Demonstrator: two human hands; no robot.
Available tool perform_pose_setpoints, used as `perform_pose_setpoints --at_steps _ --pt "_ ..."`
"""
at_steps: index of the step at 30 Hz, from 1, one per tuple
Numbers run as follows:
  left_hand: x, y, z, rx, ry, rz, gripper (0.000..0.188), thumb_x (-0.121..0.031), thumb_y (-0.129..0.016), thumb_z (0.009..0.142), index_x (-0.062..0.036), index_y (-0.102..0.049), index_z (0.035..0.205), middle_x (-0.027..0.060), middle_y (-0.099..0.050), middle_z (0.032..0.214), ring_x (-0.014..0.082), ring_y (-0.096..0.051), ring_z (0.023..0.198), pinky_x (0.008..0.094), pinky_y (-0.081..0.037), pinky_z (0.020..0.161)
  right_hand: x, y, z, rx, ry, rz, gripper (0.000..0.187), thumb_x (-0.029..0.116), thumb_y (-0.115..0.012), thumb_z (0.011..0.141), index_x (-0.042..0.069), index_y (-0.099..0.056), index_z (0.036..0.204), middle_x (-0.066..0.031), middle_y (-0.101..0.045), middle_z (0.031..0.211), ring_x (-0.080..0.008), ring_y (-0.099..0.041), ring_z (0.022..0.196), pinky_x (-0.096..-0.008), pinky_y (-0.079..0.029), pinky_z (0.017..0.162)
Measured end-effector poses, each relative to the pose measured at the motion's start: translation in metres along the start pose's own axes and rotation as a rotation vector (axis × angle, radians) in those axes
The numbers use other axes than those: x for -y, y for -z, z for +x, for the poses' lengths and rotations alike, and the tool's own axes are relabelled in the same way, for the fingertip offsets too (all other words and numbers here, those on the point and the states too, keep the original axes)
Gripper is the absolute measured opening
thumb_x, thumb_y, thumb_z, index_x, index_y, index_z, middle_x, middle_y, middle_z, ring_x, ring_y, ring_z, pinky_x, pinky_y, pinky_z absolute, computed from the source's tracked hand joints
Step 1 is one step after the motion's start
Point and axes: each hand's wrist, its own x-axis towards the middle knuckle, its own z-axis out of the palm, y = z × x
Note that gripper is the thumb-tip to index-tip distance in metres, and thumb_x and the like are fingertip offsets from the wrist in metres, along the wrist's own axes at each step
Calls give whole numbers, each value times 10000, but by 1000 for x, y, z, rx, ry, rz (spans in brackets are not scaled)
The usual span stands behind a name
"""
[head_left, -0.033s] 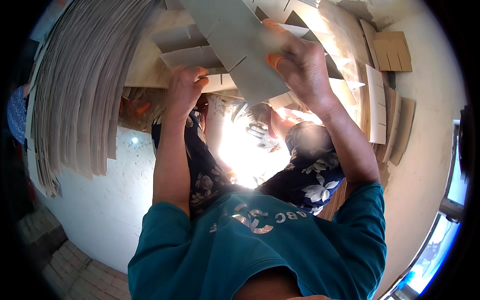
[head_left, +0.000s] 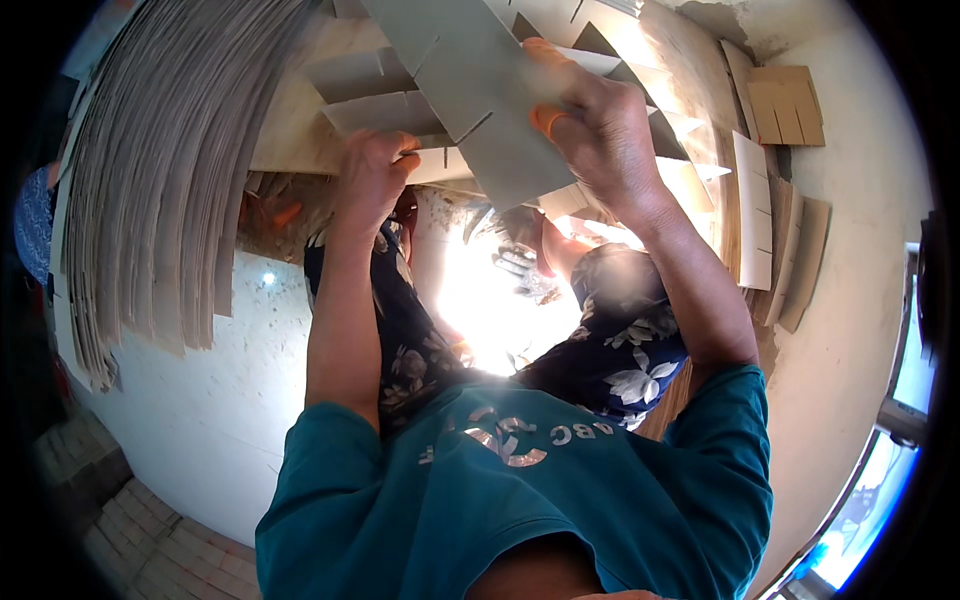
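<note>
A long grey cardboard strip with slots (head_left: 480,95) slants across the top middle, above several crossing slotted strips. My right hand (head_left: 610,140) is closed on its right edge, with orange coverings on the fingertips. My left hand (head_left: 375,175) is closed in a pinch at the left end of a lower, pale slotted cardboard strip (head_left: 440,163); its fingertips are orange-covered too. More grey cardboard strips (head_left: 375,112) stand on edge between the left hand and the long strip. The long strip hides part of where the pieces cross.
A tall stack of grey cardboard sheets (head_left: 170,180) stands at the left. Slotted cardboard pieces (head_left: 755,210) lean at the right by the wall, with a brown slotted piece (head_left: 787,105) beyond them. Bright glare covers the floor between my legs. Someone's blue patterned clothing (head_left: 35,225) shows at the far left.
</note>
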Motion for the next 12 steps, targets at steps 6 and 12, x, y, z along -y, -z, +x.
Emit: perform_pose_setpoints --at_steps 6,12 --pt "1 1 4 15 3 -80 165 -49 -688 693 18 -684 844 207 -650 797 354 -623 774 403 -479 714 -3 -19 5 86 -100 -10 448 -94 -527 770 -42 -546 1215 -158 -642 881 -177 -583 757 -269 -473 711" --pt "3 -1 6 -30 -49 -57 131 -12 -686 669 22 -673 794 241 -629 745 386 -613 752 440 -461 726 -11 -24 16 95 58 -122 443 -58 -524 753 -54 -545 1195 -289 -590 779 -386 -651 752 -409 -506 660"
